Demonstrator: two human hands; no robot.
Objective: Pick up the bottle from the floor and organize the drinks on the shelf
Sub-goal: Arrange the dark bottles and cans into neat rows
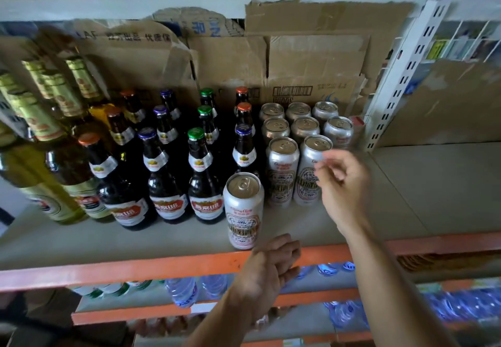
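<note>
Left hand rests empty on the shelf's orange edge below a lone beer can; right hand hovers empty, fingers slack, beside the rows of cans.

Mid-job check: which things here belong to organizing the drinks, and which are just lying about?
Job: lone silver can at the shelf front; grouped silver cans; dark beer bottles; gold-foiled bottles; shelf; left hand; right hand.
Lying about: cardboard boxes behind the drinks; water bottles on the lower level; white slotted upright.
</note>
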